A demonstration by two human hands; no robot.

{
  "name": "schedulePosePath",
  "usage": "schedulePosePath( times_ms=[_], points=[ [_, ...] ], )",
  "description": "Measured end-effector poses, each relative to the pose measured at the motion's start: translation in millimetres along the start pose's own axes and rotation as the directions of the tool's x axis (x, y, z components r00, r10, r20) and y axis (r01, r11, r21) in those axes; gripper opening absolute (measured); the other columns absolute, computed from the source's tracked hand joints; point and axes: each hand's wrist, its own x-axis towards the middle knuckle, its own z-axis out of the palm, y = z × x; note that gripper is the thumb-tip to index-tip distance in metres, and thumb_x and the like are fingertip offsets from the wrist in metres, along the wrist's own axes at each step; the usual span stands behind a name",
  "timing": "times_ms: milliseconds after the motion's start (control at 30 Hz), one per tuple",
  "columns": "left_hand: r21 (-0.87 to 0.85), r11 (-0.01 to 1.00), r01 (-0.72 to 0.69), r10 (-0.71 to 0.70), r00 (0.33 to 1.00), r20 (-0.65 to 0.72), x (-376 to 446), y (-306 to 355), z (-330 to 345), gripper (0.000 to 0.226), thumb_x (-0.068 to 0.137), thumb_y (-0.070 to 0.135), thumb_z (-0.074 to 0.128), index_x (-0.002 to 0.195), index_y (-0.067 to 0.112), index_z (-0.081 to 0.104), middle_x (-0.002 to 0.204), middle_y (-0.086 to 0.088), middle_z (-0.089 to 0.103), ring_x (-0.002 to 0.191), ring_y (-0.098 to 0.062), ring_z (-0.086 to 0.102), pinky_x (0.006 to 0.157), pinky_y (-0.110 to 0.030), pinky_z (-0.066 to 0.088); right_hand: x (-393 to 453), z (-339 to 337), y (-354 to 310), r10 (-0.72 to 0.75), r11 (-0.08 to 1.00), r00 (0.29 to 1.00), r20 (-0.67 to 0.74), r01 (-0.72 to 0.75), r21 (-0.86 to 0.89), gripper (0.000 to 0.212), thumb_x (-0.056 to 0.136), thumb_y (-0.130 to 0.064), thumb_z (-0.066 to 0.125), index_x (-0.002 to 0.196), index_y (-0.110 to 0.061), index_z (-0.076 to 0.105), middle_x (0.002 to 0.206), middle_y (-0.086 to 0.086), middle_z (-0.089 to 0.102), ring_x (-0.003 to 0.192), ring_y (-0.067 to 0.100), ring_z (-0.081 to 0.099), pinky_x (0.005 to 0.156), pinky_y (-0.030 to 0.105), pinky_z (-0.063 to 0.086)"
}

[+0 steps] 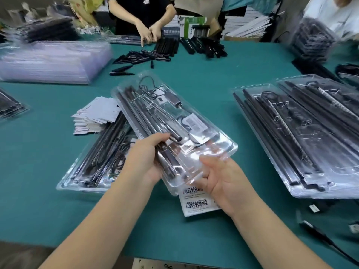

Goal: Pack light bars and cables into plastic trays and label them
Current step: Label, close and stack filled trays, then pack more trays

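Both forearms reach in from the near edge of the green tabletop. Left hand grips the near left edge of a clear plastic tray packed with black light bars and cable, thumb on top, fingers curled beneath. Right hand palm-up, fingers curled under the tray's near end (tray tilted, lifted off the tabletop). White barcode label sheet lies just beneath the right hand. Second filled clear tray lies flat left of the grip; stack of filled trays by the right edge.
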Motion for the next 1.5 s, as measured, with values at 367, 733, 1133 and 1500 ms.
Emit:
schedulePosePath(
  times_ms=[367,733,1133,1500],
  points=[
    [0.258,0.962,0.083,-0.112,0.989,0.099,-32,-28,-30,0.065,0.047,0.014,0.079,0.104,0.001,0.051,0.061,-0.009,0.063,0.048,-0.021,0.058,0.054,-0.036,0.053,11,-27,-35,0.043,0.994,0.954,-0.297,-0.010,0.110,0.053,0.091,-0.036,0.049,0.134,-0.006,0.041,0.118,0.018,0.061,0.085,0.025,0.071,0.059,0.034,0.058],
    [0.419,0.907,0.040,-0.137,0.969,0.206,-50,-49,-25,0.072,0.051,0.017,0.085,0.118,0.016,0.060,0.100,-0.005,0.073,0.086,-0.023,0.067,0.079,-0.043,0.053,20,-30,-30,-0.082,0.967,0.905,-0.417,-0.030,-0.255,0.058,0.084,-0.001,0.062,0.137,-0.006,0.041,0.083,0.008,0.073,0.062,0.019,0.069,0.050,0.024,0.052],
    [0.820,-0.132,-0.557,0.264,0.778,0.571,11,-23,32,0.068,0.095,0.044,0.047,0.151,0.019,0.019,0.157,0.001,0.023,0.142,-0.017,0.021,0.112,-0.025,0.017,26,-39,-16,-0.303,0.835,0.875,-0.379,0.051,-0.548,0.028,0.086,-0.007,0.059,0.094,-0.031,0.071,0.086,0.000,0.072,0.072,0.010,0.067,0.063,0.026,0.056],
    [0.808,-0.472,-0.353,0.226,0.837,0.498,40,-57,38,0.105,0.065,0.083,-0.002,0.153,0.026,-0.003,0.161,-0.003,-0.005,0.146,-0.031,-0.008,0.115,-0.052,-0.007,46,-43,-34,-0.456,0.128,0.779,-0.431,-0.422,-0.898,0.039,0.089,-0.025,0.042,0.054,-0.010,0.038,0.060,0.006,0.044,0.055,0.021,0.040,0.048,0.029,0.023]
  ],
)
